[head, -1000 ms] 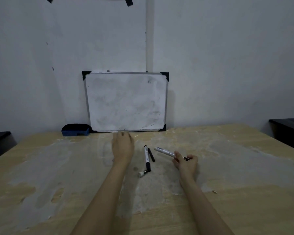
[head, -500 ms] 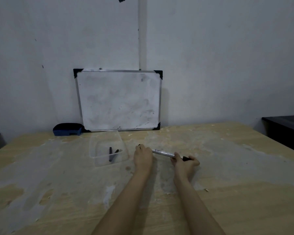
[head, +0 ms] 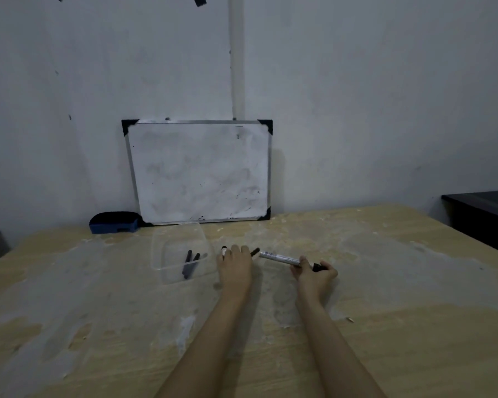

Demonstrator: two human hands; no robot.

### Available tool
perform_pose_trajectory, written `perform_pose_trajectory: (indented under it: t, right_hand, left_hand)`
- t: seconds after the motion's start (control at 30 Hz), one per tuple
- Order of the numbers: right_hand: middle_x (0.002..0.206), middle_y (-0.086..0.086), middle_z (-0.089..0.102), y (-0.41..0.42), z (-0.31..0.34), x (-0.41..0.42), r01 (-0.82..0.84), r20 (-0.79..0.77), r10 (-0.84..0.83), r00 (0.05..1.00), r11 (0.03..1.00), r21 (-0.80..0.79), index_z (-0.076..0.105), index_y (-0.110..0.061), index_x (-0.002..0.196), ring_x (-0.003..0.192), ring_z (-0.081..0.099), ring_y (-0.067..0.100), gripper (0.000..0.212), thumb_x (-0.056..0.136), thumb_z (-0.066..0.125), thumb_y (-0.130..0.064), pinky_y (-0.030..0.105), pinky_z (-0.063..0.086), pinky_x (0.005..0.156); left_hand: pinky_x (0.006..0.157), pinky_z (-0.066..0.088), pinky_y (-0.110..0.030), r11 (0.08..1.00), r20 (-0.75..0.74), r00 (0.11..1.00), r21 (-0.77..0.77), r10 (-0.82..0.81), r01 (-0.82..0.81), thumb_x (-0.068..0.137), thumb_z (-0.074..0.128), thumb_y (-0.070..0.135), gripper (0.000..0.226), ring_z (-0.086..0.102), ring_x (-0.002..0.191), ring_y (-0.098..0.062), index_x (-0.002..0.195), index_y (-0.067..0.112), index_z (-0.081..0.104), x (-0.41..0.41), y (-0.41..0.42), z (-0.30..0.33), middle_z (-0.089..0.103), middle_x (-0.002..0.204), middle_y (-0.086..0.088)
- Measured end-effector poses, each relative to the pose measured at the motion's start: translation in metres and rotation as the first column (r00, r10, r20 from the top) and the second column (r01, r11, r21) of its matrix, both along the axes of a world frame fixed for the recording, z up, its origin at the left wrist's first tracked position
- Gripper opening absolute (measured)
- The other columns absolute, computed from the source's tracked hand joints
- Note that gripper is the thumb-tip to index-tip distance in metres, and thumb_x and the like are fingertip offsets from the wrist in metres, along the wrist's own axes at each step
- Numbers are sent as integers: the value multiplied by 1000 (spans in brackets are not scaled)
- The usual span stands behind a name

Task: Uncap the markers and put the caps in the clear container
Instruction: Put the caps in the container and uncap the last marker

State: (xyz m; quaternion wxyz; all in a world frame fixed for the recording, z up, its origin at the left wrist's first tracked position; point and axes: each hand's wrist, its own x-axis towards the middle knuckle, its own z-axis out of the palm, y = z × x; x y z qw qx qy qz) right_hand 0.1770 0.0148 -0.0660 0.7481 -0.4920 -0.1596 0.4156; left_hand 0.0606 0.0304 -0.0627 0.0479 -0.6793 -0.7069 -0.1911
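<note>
The right hand (head: 314,275) is closed around a marker (head: 282,257) and holds it just above the table (head: 385,282). The left hand (head: 235,267) lies palm down on another marker (head: 224,249); whether its fingers grip it I cannot tell. A black end (head: 255,251) pokes out on the hand's right. To the left sits the clear container (head: 161,245) with two black caps (head: 191,265) inside. A whiteboard (head: 199,170) leans on the far wall.

No legible text, print on the marker (head: 281,257) barrel — too blurred.
</note>
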Motion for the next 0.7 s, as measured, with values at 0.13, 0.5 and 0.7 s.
perform_pose_trajectory:
  t: [0.13,0.5,0.7]
  right_hand:
    - [120,18,43,1,3,3,23,-85,-20,996,999,35,25,1,137,95,52,28,54,90,52,2,40,49,87]
    - [125,21,44,3,-3,5,-15,-138,25,990,997,73,23,0,141,79,55,23,57,91,50,2,25,57,63]
    - [106,15,48,3,-4,-5,-169,-128,188,974,974,148,27,-2,136,75,57,22,52,90,50,3,30,59,66]
  left_hand:
    - [84,46,-34,990,275,959,138,-67,30,91,43,-2,26,50,107,-25,113,6,54,-7,-14,-2,54,118,-12]
    - [77,34,-17,962,482,859,268,-172,42,89,42,-11,29,53,103,-24,108,0,62,-20,-23,-3,56,111,-15]
    - [88,42,-19,943,489,831,313,-264,115,93,49,2,29,54,113,-24,120,4,58,-17,-25,1,56,119,-12]
